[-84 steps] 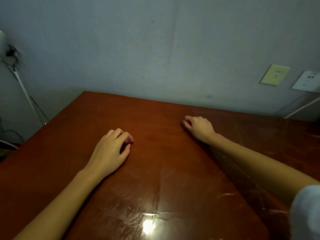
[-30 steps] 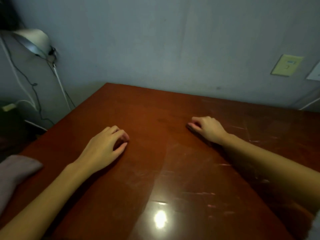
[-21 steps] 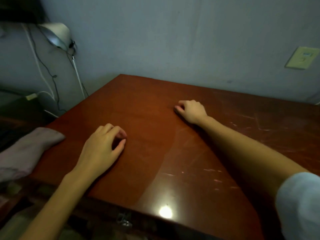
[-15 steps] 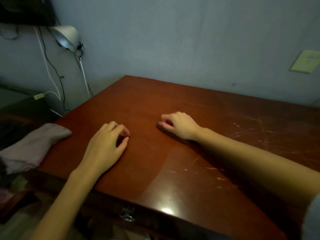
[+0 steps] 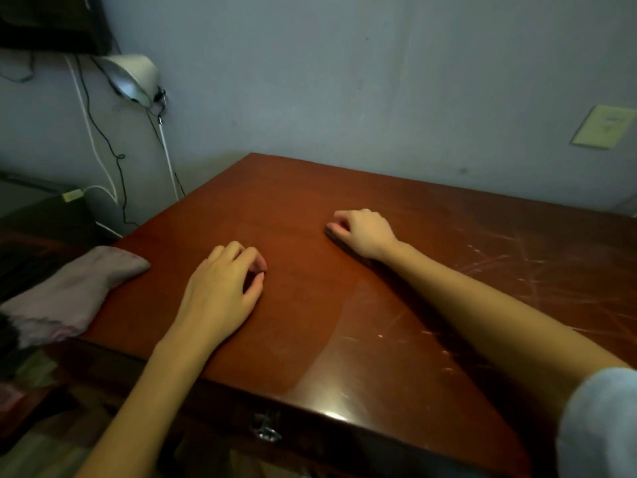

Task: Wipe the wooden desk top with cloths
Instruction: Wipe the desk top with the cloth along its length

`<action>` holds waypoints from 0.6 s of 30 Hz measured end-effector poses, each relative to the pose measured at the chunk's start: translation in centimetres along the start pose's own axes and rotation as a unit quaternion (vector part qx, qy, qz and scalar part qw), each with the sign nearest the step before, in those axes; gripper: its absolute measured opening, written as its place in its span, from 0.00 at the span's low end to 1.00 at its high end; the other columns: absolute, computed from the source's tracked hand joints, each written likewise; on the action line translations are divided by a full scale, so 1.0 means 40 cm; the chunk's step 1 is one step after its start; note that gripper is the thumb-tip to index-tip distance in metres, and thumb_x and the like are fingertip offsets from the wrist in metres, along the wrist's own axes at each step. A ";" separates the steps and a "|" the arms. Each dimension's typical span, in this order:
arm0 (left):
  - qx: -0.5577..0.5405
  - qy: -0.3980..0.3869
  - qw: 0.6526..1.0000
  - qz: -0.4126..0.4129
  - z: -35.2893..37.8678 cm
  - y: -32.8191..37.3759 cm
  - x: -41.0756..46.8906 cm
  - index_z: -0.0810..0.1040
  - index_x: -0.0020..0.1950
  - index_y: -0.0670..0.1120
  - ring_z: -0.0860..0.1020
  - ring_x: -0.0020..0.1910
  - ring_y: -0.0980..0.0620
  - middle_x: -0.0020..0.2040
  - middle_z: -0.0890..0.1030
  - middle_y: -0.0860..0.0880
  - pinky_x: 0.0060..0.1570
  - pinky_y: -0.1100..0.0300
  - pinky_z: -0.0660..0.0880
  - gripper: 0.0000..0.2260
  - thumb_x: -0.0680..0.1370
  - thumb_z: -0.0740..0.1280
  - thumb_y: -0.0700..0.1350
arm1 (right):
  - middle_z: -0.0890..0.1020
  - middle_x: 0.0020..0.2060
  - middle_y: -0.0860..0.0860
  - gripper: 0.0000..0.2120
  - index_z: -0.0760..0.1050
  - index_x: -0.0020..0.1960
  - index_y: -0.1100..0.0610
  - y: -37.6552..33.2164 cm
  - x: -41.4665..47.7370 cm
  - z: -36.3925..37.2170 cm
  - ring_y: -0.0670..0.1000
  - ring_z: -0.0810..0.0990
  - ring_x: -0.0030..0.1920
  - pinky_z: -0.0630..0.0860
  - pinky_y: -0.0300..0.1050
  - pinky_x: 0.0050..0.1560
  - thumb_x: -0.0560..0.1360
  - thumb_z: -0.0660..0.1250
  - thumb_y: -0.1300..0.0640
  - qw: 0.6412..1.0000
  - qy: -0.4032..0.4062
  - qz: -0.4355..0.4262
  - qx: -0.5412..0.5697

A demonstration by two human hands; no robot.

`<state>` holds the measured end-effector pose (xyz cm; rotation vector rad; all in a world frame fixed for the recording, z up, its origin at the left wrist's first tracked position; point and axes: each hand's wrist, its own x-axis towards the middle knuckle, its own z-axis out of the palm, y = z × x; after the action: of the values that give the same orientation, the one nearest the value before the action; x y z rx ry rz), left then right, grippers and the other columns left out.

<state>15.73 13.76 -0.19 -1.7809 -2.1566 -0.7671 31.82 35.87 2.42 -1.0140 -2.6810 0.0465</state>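
Because the cloth [image 5: 79, 291] is laid leftward, nearer the left hand [image 5: 220, 294], that loosely curled, empty hand is favoured for it.

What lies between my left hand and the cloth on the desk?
Only bare wooden desk top separates left hand and pinkish cloth, per the head view.
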 end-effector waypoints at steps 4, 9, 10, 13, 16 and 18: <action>-0.028 -0.023 0.999 -0.014 -0.010 0.000 0.006 0.74 0.50 0.55 0.71 0.47 0.57 0.47 0.73 0.57 0.41 0.63 0.69 0.03 0.77 0.64 0.48 | 0.77 0.34 0.47 0.14 0.69 0.39 0.48 -0.090 -0.102 -0.005 0.49 0.76 0.35 0.70 0.44 0.34 0.79 0.57 0.43 0.992 -0.027 -0.111 0.045; -0.030 -0.045 0.999 -0.006 -0.038 0.003 -0.019 0.75 0.50 0.56 0.71 0.50 0.58 0.48 0.72 0.57 0.43 0.61 0.71 0.03 0.77 0.65 0.50 | 0.76 0.31 0.46 0.15 0.67 0.36 0.47 0.020 -0.170 -0.056 0.46 0.75 0.32 0.68 0.41 0.33 0.80 0.58 0.44 0.995 -0.055 -0.071 0.033; -0.030 -0.043 0.999 -0.004 -0.046 0.004 -0.032 0.75 0.50 0.57 0.71 0.50 0.58 0.48 0.72 0.58 0.42 0.61 0.72 0.03 0.77 0.65 0.50 | 0.77 0.33 0.47 0.14 0.69 0.38 0.48 0.049 -0.165 -0.060 0.48 0.77 0.33 0.70 0.42 0.35 0.80 0.57 0.44 0.998 -0.043 -0.032 0.029; -0.041 -0.023 0.999 0.000 -0.059 0.024 -0.071 0.75 0.49 0.57 0.71 0.48 0.58 0.47 0.72 0.58 0.42 0.61 0.72 0.02 0.77 0.65 0.49 | 0.82 0.42 0.53 0.14 0.74 0.46 0.50 0.074 -0.122 -0.042 0.53 0.80 0.39 0.74 0.45 0.41 0.80 0.56 0.43 0.998 -0.008 0.064 -0.005; -0.056 -0.005 0.998 -0.003 -0.052 0.061 -0.093 0.76 0.47 0.56 0.72 0.48 0.57 0.46 0.73 0.57 0.44 0.58 0.73 0.03 0.77 0.66 0.48 | 0.82 0.52 0.55 0.16 0.76 0.56 0.52 -0.013 -0.106 -0.025 0.59 0.80 0.50 0.75 0.48 0.49 0.80 0.56 0.43 0.996 0.012 0.090 -0.022; -0.068 0.006 0.998 -0.016 -0.043 0.083 -0.099 0.76 0.47 0.55 0.72 0.49 0.56 0.46 0.73 0.57 0.45 0.57 0.73 0.03 0.76 0.66 0.47 | 0.82 0.52 0.55 0.16 0.77 0.55 0.50 -0.099 -0.130 -0.015 0.59 0.81 0.50 0.77 0.50 0.50 0.79 0.57 0.42 0.999 0.015 0.043 -0.005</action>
<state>19.58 9.94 0.07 -1.8040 -2.1767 -0.9501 33.15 29.45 2.25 -1.1229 -2.6132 0.0335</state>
